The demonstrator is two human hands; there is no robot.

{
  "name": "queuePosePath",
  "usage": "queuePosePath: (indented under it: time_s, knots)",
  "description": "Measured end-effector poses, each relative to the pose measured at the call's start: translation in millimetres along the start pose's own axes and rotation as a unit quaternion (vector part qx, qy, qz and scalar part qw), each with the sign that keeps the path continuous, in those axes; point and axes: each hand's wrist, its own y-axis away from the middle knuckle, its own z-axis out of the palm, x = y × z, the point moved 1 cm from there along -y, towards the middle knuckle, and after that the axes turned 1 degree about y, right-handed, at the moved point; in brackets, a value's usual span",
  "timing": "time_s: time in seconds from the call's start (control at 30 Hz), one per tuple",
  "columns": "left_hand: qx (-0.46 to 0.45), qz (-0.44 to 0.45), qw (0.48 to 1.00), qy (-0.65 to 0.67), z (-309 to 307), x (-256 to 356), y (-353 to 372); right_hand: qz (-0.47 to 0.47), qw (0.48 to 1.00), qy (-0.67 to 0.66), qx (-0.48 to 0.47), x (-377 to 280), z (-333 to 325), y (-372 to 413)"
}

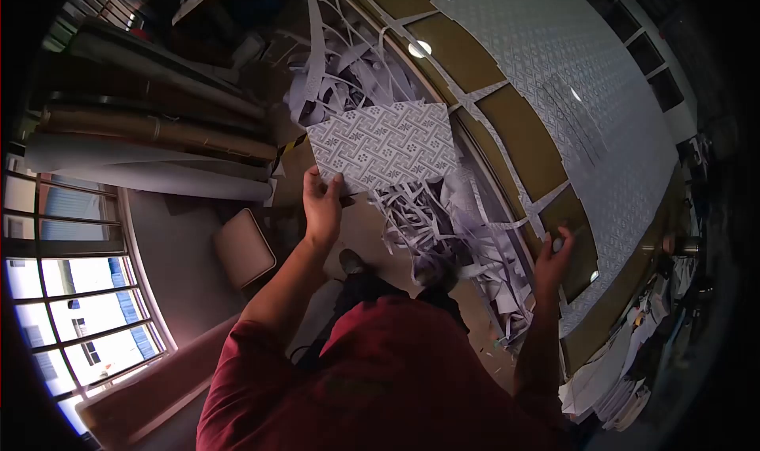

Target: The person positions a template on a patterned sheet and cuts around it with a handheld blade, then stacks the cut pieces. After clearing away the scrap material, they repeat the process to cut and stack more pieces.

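Note:
My left hand (323, 202) pinches the lower left corner of a patterned white panel (384, 146), which hangs in the air beside the table edge. Over the table's brown surface (566, 214), my right hand (552, 257) is raised with its fingers curled around a small, pale, rounded object I cannot make out. A web of thin white offcut strips (495, 146) lies along the table edge, with one end close to my right fingertips. The large embossed white sheet (586, 119) covers the far part of the table.
Tangled white scraps (412, 214) are heaped below the table edge. Long rolls (158, 130) are stacked at the left, above a barred window (79, 293). A padded seat (245, 248) stands near my left arm. Piled sheets (609, 380) lie at the lower right.

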Motion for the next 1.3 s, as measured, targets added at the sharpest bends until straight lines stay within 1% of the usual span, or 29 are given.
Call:
queuePosePath:
  time_s: [0.07, 0.1, 0.17, 0.2, 0.23, 0.27, 0.3, 0.33, 0.37, 0.4, 0.47, 0.5, 0.53, 0.57, 0.6, 0.67, 0.7, 0.77, 0.8, 0.87, 0.9, 0.97, 1.0, 1.07, 1.1, 1.17, 1.2, 1.23, 1.3]
  knots:
    - [0.068, 0.038, 0.997, 0.027, -67.5, 7.5, -42.8, 0.062, 0.99, 0.092, 0.082, 11.0, 25.4, -12.2]
    - [0.083, 0.137, 0.987, -0.017, -121.5, -19.0, -79.3, 0.051, 0.991, 0.095, 0.08, 11.6, 32.5, -17.1]
    - [0.142, 0.116, 0.983, -0.022, -187.6, 2.9, -93.1, 0.069, 0.975, 0.173, 0.12, 16.2, 44.9, -24.4]
    - [0.144, 0.079, 0.986, 0.005, -227.3, 0.9, -102.1, 0.06, 0.976, 0.169, 0.125, 39.2, 51.7, -30.2]
    - [0.163, 0.108, 0.981, 0.015, -251.4, 7.9, -102.6, 0.038, 0.971, 0.192, 0.139, 68.9, 56.1, -33.0]
    - [0.183, 0.135, 0.973, 0.023, -271.3, 14.2, -99.1, 0.016, 0.965, 0.215, 0.151, 79.6, 58.6, -31.5]
    - [0.198, 0.127, 0.972, 0.023, -290.9, 17.2, -94.1, 0.008, 0.966, 0.213, 0.148, 71.3, 59.8, -28.0]
    - [0.206, 0.129, 0.97, 0.027, -300.0, 26.2, -84.3, 0.066, 0.955, 0.252, 0.144, 59.0, 59.7, -27.7]
    - [0.237, 0.079, 0.968, 0.017, -306.4, 35.3, -73.0, 0.123, 0.939, 0.288, 0.14, 48.1, 61.3, -31.3]
    - [0.267, 0.03, 0.963, 0.008, -312.1, 39.8, -64.0, 0.115, 0.942, 0.282, 0.141, 31.9, 61.8, -37.5]
    - [0.273, 0.02, 0.962, 0.012, -328.0, 24.9, -56.9, 0.192, 0.919, 0.323, 0.123, 12.7, 61.4, -35.2]
    - [0.278, 0.001, 0.96, 0.022, -331.0, 19.9, -55.7, 0.198, 0.919, 0.319, 0.122, 18.4, 64.3, -32.0]
    - [0.279, -0.016, 0.96, 0.032, -333.9, 18.5, -56.7, 0.167, 0.922, 0.317, 0.146, 47.0, 66.4, -31.3]
    - [0.267, -0.012, 0.963, 0.026, -334.7, 20.8, -56.7, 0.139, 0.922, 0.317, 0.171, 64.0, 68.9, -28.8]
    - [0.245, -0.024, 0.969, 0.025, -332.2, 20.6, -60.4, 0.153, 0.918, 0.317, 0.182, 66.4, 71.8, -27.1]
    - [0.202, -0.035, 0.979, 0.024, -316.9, 26.7, -81.9, 0.211, 0.905, 0.34, 0.147, 69.6, 67.8, -25.4]
    - [0.169, -0.039, 0.984, 0.026, -307.5, 35.8, -92.8, 0.222, 0.899, 0.342, 0.159, 66.6, 64.3, -24.5]
    - [0.106, -0.031, 0.993, 0.03, -292.5, 42.6, -125.5, 0.252, 0.919, 0.275, 0.13, 59.2, 65.3, -22.2]
    - [0.097, -0.03, 0.994, 0.029, -278.3, 50.1, -144.0, 0.258, 0.916, 0.275, 0.136, 59.0, 66.2, -21.8]
    - [0.042, -0.003, 0.998, 0.049, -242.7, 69.7, -179.6, 0.164, 0.922, 0.281, 0.208, 63.0, 70.5, -13.8]
    - [0.033, -0.003, 0.998, 0.045, -231.5, 71.3, -202.0, 0.173, 0.919, 0.283, 0.212, 60.1, 72.2, -11.7]
    - [-0.012, -0.023, 0.999, 0.024, -205.1, 70.2, -246.0, 0.194, 0.913, 0.327, 0.148, 48.8, 62.4, -18.2]
    - [-0.02, -0.021, 0.999, 0.021, -187.5, 73.3, -266.4, 0.201, 0.911, 0.325, 0.153, 43.1, 61.1, -26.8]
    - [-0.066, -0.029, 0.997, 0.004, -147.6, 87.1, -307.2, 0.347, 0.87, 0.283, 0.207, 15.0, 75.1, -44.8]
    - [-0.075, -0.031, 0.997, -0.009, -131.3, 95.9, -321.5, 0.362, 0.865, 0.282, 0.204, 3.3, 87.0, -52.1]
    - [-0.109, -0.04, 0.993, -0.028, -85.5, 113.9, -361.1, 0.225, 0.926, 0.153, 0.26, -20.7, 118.9, -87.3]
    - [-0.119, -0.039, 0.991, -0.056, -60.6, 127.8, -377.5, 0.186, 0.935, 0.142, 0.268, -32.2, 140.5, -108.9]
    - [-0.137, -0.04, 0.988, -0.065, -41.4, 136.1, -396.4, 0.148, 0.941, 0.135, 0.271, -49.0, 161.9, -124.9]
    - [-0.173, -0.012, 0.98, -0.103, -3.7, 151.9, -427.2, 0.133, 0.955, -0.011, 0.263, -107.5, 197.5, -167.1]
